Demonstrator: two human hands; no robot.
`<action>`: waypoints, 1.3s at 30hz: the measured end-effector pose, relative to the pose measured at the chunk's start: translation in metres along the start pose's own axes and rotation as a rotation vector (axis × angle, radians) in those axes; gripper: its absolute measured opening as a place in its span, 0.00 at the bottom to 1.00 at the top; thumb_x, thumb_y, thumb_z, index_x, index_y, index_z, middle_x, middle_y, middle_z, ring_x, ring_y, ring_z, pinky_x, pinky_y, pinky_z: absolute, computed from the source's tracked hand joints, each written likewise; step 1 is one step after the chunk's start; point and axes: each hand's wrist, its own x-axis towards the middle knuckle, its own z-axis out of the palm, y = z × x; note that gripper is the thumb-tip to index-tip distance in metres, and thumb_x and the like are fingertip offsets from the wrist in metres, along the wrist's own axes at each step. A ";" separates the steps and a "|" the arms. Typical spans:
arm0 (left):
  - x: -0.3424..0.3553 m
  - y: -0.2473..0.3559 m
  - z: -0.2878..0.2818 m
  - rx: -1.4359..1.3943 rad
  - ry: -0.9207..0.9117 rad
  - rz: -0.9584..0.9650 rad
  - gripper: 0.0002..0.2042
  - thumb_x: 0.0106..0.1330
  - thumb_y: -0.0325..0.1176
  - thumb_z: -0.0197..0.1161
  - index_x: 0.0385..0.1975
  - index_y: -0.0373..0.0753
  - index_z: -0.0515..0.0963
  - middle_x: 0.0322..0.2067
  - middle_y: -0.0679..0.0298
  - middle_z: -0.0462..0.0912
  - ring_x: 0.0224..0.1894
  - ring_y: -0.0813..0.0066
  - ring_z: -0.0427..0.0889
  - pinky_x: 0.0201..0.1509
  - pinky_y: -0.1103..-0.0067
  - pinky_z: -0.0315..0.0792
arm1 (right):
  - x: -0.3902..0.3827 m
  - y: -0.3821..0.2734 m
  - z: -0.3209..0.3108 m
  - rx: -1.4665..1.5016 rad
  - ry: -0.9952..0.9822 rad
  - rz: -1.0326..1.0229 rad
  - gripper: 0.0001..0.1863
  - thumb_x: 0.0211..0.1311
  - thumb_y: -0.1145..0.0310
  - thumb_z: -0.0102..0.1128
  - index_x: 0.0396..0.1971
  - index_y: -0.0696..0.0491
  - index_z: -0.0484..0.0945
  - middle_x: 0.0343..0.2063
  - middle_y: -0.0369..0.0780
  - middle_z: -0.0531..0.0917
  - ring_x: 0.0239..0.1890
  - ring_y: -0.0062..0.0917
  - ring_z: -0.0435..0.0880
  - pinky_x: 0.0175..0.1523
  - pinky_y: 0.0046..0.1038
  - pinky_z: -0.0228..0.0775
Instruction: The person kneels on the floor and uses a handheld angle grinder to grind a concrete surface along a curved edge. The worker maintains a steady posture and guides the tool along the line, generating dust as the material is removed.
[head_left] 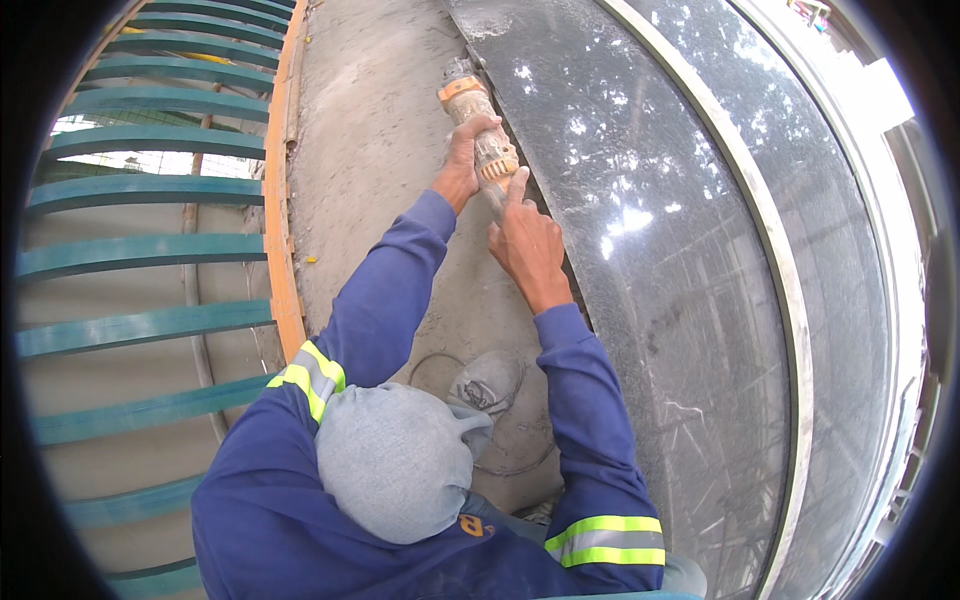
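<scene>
Holding a dusty orange-and-grey power tool, upper centre of the frame: two hands. Left hand: closed around the barrel, nearer the front end. Right hand: lower, curled at the rear end, one finger laid along it. Long axis: steep, upper left to lower right; front end topmost, just beside the dark glass panel's left edge.

I see bright daylight glaring off the glass. Green bars bend near the edge; my right hand looks sharp.
</scene>
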 end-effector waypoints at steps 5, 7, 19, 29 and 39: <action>0.001 -0.003 0.001 0.010 0.008 0.005 0.14 0.54 0.33 0.65 0.36 0.37 0.70 0.26 0.57 0.77 0.25 0.65 0.82 0.29 0.68 0.82 | -0.001 0.002 -0.003 0.002 -0.011 0.004 0.45 0.52 0.68 0.63 0.67 0.71 0.52 0.29 0.54 0.83 0.28 0.45 0.87 0.34 0.39 0.80; 0.001 -0.004 0.003 0.037 0.018 0.021 0.14 0.54 0.33 0.65 0.36 0.37 0.70 0.26 0.57 0.77 0.25 0.65 0.81 0.29 0.68 0.82 | -0.002 0.002 -0.007 0.003 -0.020 0.011 0.46 0.52 0.68 0.64 0.67 0.71 0.51 0.29 0.54 0.83 0.28 0.45 0.87 0.34 0.38 0.80; -0.013 -0.009 0.009 -0.020 0.060 -0.045 0.14 0.53 0.30 0.67 0.37 0.36 0.72 0.26 0.60 0.75 0.23 0.65 0.80 0.28 0.67 0.82 | -0.013 0.000 -0.017 0.034 -0.105 0.055 0.46 0.53 0.64 0.65 0.66 0.72 0.51 0.30 0.58 0.84 0.31 0.48 0.86 0.38 0.42 0.80; -0.030 -0.010 0.018 0.026 0.059 -0.018 0.16 0.55 0.31 0.67 0.40 0.34 0.71 0.29 0.60 0.76 0.26 0.66 0.81 0.30 0.68 0.83 | -0.027 -0.002 -0.027 0.042 -0.095 0.050 0.46 0.53 0.64 0.65 0.66 0.72 0.51 0.28 0.57 0.84 0.30 0.48 0.86 0.37 0.43 0.80; -0.011 -0.006 0.014 0.057 0.008 -0.026 0.14 0.59 0.33 0.64 0.39 0.36 0.69 0.28 0.58 0.77 0.25 0.65 0.82 0.30 0.67 0.83 | -0.007 0.004 -0.020 0.063 -0.063 0.038 0.45 0.52 0.67 0.63 0.65 0.73 0.52 0.27 0.57 0.84 0.30 0.49 0.86 0.38 0.43 0.79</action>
